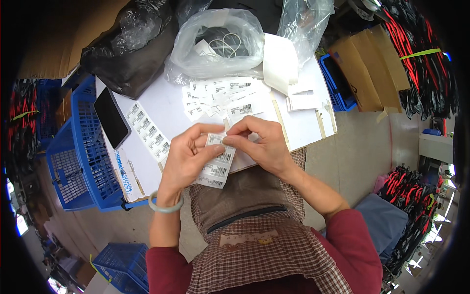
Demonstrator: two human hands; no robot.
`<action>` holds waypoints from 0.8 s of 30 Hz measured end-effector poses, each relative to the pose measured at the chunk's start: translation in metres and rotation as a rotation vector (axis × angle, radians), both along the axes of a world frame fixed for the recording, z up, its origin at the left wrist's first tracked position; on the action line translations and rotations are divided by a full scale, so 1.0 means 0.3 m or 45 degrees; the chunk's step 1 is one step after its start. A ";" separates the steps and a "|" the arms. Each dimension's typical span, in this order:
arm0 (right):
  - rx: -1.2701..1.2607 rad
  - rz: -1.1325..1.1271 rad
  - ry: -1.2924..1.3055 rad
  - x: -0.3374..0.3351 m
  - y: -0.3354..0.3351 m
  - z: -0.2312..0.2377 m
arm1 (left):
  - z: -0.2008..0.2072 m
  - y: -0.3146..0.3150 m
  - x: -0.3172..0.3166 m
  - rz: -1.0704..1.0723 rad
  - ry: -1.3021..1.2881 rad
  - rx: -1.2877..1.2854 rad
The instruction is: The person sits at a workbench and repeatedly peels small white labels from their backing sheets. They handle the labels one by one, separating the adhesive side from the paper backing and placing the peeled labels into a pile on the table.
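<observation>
— Brown checked apron (254,252) lies closest to us, with maroon sleeves (355,240) on both sides. What do we see beyond it?

— We see a label strip (217,169) raised between both hands, above the near edge of the white worktop (171,110). Our left hand (186,152) pinches it, thumb flat on the printed face and fingers curled at its back.

— And our right hand (262,147)?

— Its thumb touches the strip's upper right corner, forefinger bent just above. We cannot tell whether paper is caught between them.

— What lies around us?

— Left of the hands we have a second label strip (147,130) lying flat, then a dark-screened phone (111,117) near the worktop's left side. Past the fingers we find a pile of loose labels (215,95), and behind that a clear plastic bag (188,61) with white string (230,44) inside.

— Anything on our left wrist?

— We make out a pale bangle (165,209).
</observation>
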State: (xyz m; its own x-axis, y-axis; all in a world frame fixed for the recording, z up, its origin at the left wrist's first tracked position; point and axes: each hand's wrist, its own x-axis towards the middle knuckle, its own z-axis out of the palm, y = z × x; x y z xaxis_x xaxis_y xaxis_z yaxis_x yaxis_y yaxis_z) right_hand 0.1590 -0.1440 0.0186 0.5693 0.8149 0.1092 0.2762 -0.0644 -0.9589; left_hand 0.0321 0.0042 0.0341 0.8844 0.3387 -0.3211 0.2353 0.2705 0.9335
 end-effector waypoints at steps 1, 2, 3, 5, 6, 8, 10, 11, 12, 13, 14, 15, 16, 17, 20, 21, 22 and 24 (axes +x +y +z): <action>0.002 0.003 0.085 -0.006 -0.003 -0.002 | -0.002 -0.010 -0.013 0.028 -0.028 -0.015; 0.003 0.006 0.170 -0.011 -0.006 -0.002 | 0.001 -0.012 -0.023 0.040 -0.012 0.002; 0.008 0.013 0.137 -0.016 -0.014 0.007 | 0.004 -0.016 -0.031 0.054 0.007 0.014; 0.016 0.029 0.073 -0.021 -0.025 0.030 | 0.001 -0.020 -0.045 0.052 0.064 0.054; 0.065 -0.015 -0.042 -0.021 -0.030 0.024 | -0.005 -0.024 -0.050 0.032 0.105 0.078; 0.161 -0.099 -0.272 -0.014 -0.037 0.005 | -0.010 -0.033 -0.070 0.050 0.199 0.120; 0.179 -0.220 -0.066 0.054 -0.062 0.010 | -0.013 -0.038 -0.105 0.115 0.302 0.163; 0.120 -0.165 0.162 0.077 -0.072 0.016 | -0.030 -0.013 -0.134 0.079 0.348 0.242; 0.052 -0.124 0.387 0.098 -0.078 0.026 | -0.051 0.005 -0.156 0.073 0.370 0.255; -0.138 -0.013 0.504 0.113 -0.086 0.037 | -0.074 0.020 -0.172 0.067 0.391 0.268; -0.328 0.098 0.618 0.118 -0.091 0.042 | -0.086 0.026 -0.178 0.060 0.412 0.282; -0.397 0.071 0.506 0.088 -0.073 0.033 | -0.086 0.011 -0.165 0.112 0.336 0.125; -0.447 0.086 0.418 0.081 -0.060 0.026 | -0.085 0.001 -0.148 0.070 0.344 0.212; -0.496 0.100 0.330 0.081 -0.049 0.018 | -0.083 -0.005 -0.129 0.027 0.352 0.300; -0.555 0.123 0.157 0.083 -0.020 -0.015 | -0.084 0.007 -0.094 -0.112 0.424 0.522; -0.568 0.132 0.124 0.086 -0.014 -0.023 | -0.086 0.012 -0.083 -0.164 0.455 0.589; -0.582 0.141 0.092 0.087 -0.011 -0.028 | -0.084 0.014 -0.073 -0.174 0.462 0.624; -0.597 0.119 0.115 0.084 -0.008 -0.032 | -0.080 0.015 -0.055 -0.193 0.477 0.694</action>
